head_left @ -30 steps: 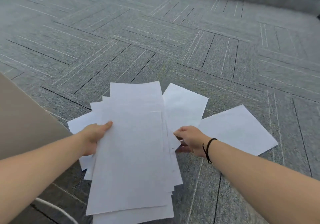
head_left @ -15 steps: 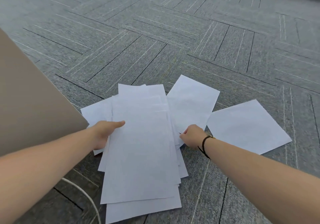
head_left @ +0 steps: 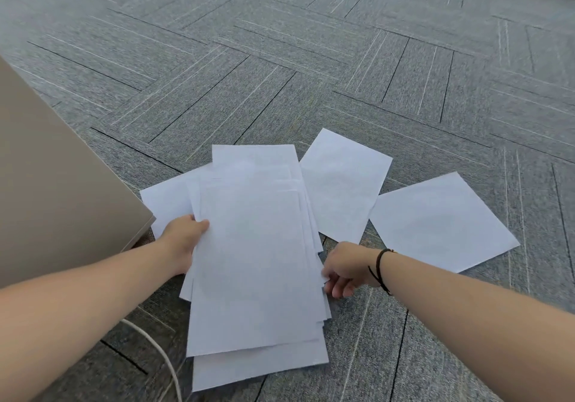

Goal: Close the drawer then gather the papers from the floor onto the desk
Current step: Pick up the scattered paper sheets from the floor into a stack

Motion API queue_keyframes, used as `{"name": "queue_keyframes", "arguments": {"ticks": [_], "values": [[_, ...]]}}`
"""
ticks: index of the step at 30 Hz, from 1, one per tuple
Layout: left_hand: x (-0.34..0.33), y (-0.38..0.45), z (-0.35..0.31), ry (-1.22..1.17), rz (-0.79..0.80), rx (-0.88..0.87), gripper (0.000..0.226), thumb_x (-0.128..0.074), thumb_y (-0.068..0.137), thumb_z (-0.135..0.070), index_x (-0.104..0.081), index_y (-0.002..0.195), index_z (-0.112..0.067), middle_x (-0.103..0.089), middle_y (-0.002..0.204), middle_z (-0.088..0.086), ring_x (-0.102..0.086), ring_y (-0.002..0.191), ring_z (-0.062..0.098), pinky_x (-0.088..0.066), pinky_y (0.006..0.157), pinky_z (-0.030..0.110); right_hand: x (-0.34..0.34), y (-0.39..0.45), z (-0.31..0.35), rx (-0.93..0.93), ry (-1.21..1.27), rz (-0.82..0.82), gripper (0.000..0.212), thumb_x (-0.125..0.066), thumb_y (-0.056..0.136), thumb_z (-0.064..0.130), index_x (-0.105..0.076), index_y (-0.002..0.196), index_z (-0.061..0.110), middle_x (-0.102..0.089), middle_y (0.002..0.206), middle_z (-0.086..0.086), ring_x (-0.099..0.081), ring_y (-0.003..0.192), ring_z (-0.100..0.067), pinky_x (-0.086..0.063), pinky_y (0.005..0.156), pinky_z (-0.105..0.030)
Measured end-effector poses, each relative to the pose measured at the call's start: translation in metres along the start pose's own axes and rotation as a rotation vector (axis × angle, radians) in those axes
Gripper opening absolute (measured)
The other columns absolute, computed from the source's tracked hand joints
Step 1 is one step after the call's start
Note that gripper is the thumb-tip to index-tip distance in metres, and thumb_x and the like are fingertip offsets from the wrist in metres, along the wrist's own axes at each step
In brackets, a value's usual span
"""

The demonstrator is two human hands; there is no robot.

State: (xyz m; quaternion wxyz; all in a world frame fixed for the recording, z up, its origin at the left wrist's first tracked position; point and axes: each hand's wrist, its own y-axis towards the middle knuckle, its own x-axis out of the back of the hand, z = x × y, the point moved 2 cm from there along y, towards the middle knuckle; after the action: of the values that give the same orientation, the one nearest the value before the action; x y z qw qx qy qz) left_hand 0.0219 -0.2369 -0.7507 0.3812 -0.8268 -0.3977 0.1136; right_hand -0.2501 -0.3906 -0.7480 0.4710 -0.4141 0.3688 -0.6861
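Gathering is the step in hand: the drawer is out of view, so whether it is closed cannot be told, and the papers are being collected from the floor (head_left: 342,59). The left hand (head_left: 183,243) grips the stack (head_left: 255,261) at its left edge, thumb on top and the other fingers hidden beneath the sheets. The right hand (head_left: 345,269) is at the stack's right edge, its fingers (head_left: 337,289) curled and touching the edge of the sheets; they seem to pinch it, though the exact hold is hard to make out. The stack is loose and fanned, its lower sheets sticking out at the near end, and its far end seems to rest on the carpet. Two single sheets lie flat to the right: a near sheet (head_left: 343,187) just beside the stack and a far sheet (head_left: 441,224) past it, their corners close together. A beige cabinet (head_left: 56,190) stands at left, a white cable (head_left: 161,358) runs beneath the left arm, and a dark band (head_left: 378,264) circles the right wrist. The counter is not in view. The next move likely calls for the right hand to let go, slide the near sheet onto the stack, then fetch the far one, while the left keeps the fan from slipping apart
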Motion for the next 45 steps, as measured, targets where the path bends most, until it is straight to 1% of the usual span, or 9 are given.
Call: {"name": "queue_keyframes", "arguments": {"ticks": [5, 10, 14, 19, 23, 30, 35, 42, 45], "values": [[-0.005, 0.005, 0.001, -0.015, 0.011, -0.016, 0.019, -0.057, 0.097, -0.013, -0.063, 0.113, -0.005, -0.068, 0.118, 0.023, -0.067, 0.087, 0.034, -0.056, 0.077, 0.050, -0.012, 0.000, -0.010, -0.015, -0.080, 0.222, 0.018, -0.046, 0.099, 0.009, -0.060, 0.107, 0.001, -0.073, 0.079, -0.009, -0.070, 0.059, -0.018, -0.058, 0.058, -0.028], [-0.002, -0.006, 0.008, 0.110, 0.282, 0.184, 0.043, -0.075, 0.083, -0.028, -0.067, 0.120, -0.007, -0.073, 0.115, 0.018, -0.070, 0.103, 0.036, -0.056, 0.088, 0.051, -0.017, 0.003, -0.007, 0.028, -0.255, 0.238, 0.020, -0.051, 0.097, 0.014, -0.068, 0.109, 0.009, -0.074, 0.083, -0.001, -0.067, 0.060, -0.016, -0.055, 0.056, -0.028], [-0.007, -0.003, 0.014, 0.205, 0.253, 0.136, 0.032, -0.071, 0.085, -0.006, -0.067, 0.116, 0.001, -0.074, 0.105, 0.023, -0.071, 0.097, 0.042, -0.054, 0.088, 0.059, -0.005, -0.002, 0.005, 0.018, -0.334, 0.112, 0.020, -0.060, 0.089, 0.009, -0.072, 0.104, 0.003, -0.074, 0.089, -0.009, -0.066, 0.062, -0.017, -0.056, 0.056, -0.027], [-0.006, 0.002, -0.011, 0.236, 0.144, -0.047, 0.029, -0.072, 0.082, 0.001, -0.067, 0.110, 0.002, -0.074, 0.093, 0.019, -0.071, 0.082, 0.036, -0.056, 0.083, 0.052, 0.069, -0.005, -0.001, 0.007, 0.392, -0.741, 0.012, -0.068, 0.082, 0.015, -0.064, 0.083, 0.005, -0.071, 0.109, -0.021, -0.068, 0.092, -0.033, -0.059, 0.087, -0.049], [-0.003, 0.007, -0.025, 0.195, 0.083, -0.125, 0.037, -0.074, 0.081, 0.000, -0.065, 0.117, 0.000, -0.072, 0.106, 0.020, -0.069, 0.089, 0.035, -0.055, 0.085, 0.049, 0.085, -0.013, -0.003, -0.065, 0.957, -0.625, 0.036, -0.068, 0.091, 0.018, -0.056, 0.121, 0.002, -0.060, 0.114, -0.017, -0.058, 0.121, -0.034, -0.046, 0.102, -0.057], [-0.013, 0.008, -0.021, 0.260, 0.060, -0.137, 0.034, -0.074, 0.081, 0.001, -0.066, 0.114, -0.002, -0.071, 0.106, 0.020, -0.068, 0.086, 0.035, -0.055, 0.083, 0.048, 0.077, 0.008, 0.016, -0.037, 0.895, -0.508, 0.037, -0.068, 0.091, 0.031, -0.059, 0.121, 0.012, -0.067, 0.119, -0.008, -0.065, 0.084, -0.024, -0.039, 0.040, -0.024], [-0.024, 0.008, -0.025, 0.403, -0.002, -0.204, 0.020, -0.072, 0.084, -0.003, -0.066, 0.103, -0.007, -0.070, 0.101, 0.017, -0.065, 0.079, 0.030, -0.053, 0.078, 0.039, 0.078, 0.022, 0.019, -0.049, 0.722, -0.489, 0.019, -0.067, 0.092, 0.024, -0.053, 0.083, 0.014, -0.052, 0.076, -0.002, -0.040, 0.055, -0.014, -0.035, 0.048, -0.028], [-0.036, 0.010, -0.037, 0.462, -0.032, -0.263, 0.013, -0.068, 0.087, -0.007, -0.066, 0.099, -0.008, -0.068, 0.100, 0.015, -0.065, 0.083, 0.031, -0.053, 0.080, 0.040, 0.091, 0.031, -0.001, 0.026, 0.537, -0.663, 0.026, -0.057, 0.089, 0.014, -0.041, 0.070, 0.022, -0.053, 0.102, -0.009, -0.055, 0.091, -0.024, -0.059, 0.086, -0.040], [-0.055, 0.010, -0.044, 0.405, 0.068, -0.255, 0.010, -0.067, 0.087, -0.003, -0.069, 0.095, -0.009, -0.069, 0.102, 0.017, -0.066, 0.079, 0.031, -0.055, 0.077, 0.042, 0.102, 0.018, -0.037, 0.002, 0.700, -0.681, 0.026, -0.055, 0.092, 0.011, -0.042, 0.071, 0.020, -0.053, 0.089, -0.007, -0.058, 0.083, -0.024, -0.060, 0.071, -0.036]]}}
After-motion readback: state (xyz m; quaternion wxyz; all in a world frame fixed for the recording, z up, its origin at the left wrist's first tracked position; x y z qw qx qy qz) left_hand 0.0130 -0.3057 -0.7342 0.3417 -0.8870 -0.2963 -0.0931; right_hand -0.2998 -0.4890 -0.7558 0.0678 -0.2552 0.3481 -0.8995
